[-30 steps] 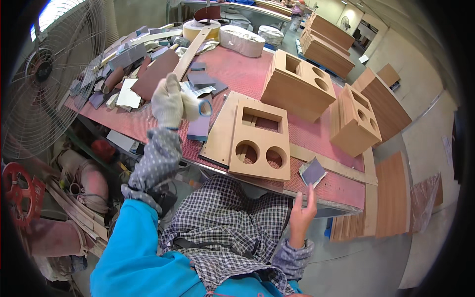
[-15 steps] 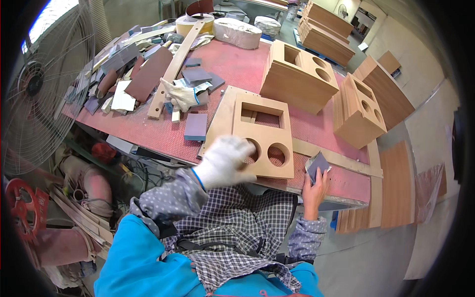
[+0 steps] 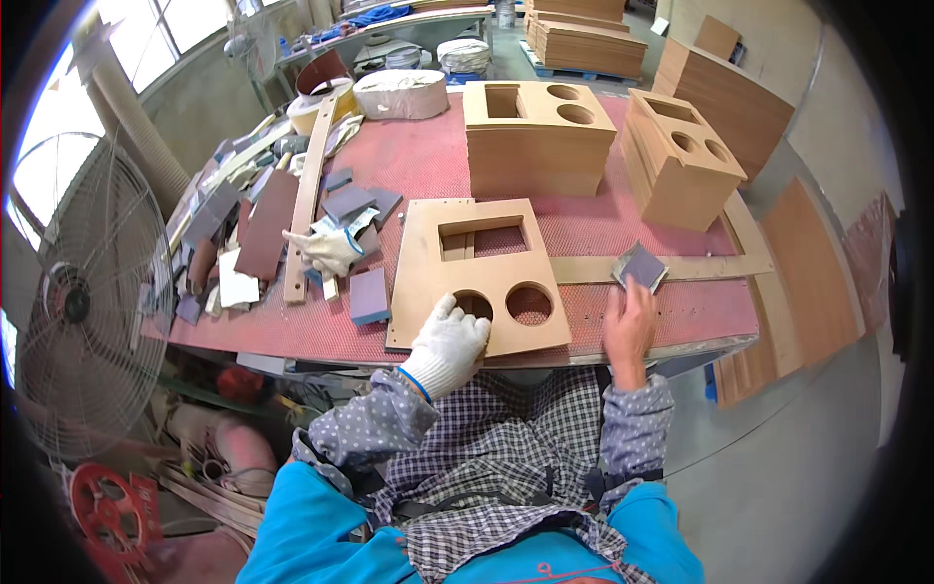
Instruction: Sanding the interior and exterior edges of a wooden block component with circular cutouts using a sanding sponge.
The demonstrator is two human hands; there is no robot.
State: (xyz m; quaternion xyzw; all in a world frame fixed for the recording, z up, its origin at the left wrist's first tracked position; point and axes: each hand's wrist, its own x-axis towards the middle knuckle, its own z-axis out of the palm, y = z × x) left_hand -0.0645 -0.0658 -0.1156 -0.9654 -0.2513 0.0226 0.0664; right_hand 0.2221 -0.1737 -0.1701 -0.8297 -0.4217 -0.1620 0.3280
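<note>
In front of me a flat wooden panel [image 3: 486,277] with one rectangular cutout and two round holes lies on a thin board [image 3: 413,263]. My left hand [image 3: 449,341], in a white knit glove, has its fingers curled at the edge of the left round hole, gripping the panel there. My right hand [image 3: 630,326] is bare and stays to the right of the panel. Its fingertips hold a folded piece of sandpaper [image 3: 640,267], grey-purple on its face, over a wooden strip [image 3: 598,270] on the red table [image 3: 409,146].
Two stacks of similar panels, one middle [image 3: 535,161] and one right [image 3: 671,180], stand farther back. Left of the panel lie a sanding block [image 3: 370,296], a spare glove [image 3: 331,251], a long wooden slat [image 3: 309,200] and abrasive scraps. A caged fan [image 3: 73,302] stands left.
My left hand has come down onto the panel's left round hole. My right hand has moved the sandpaper forward, off the table's near edge area. My view has tilted up and turned.
</note>
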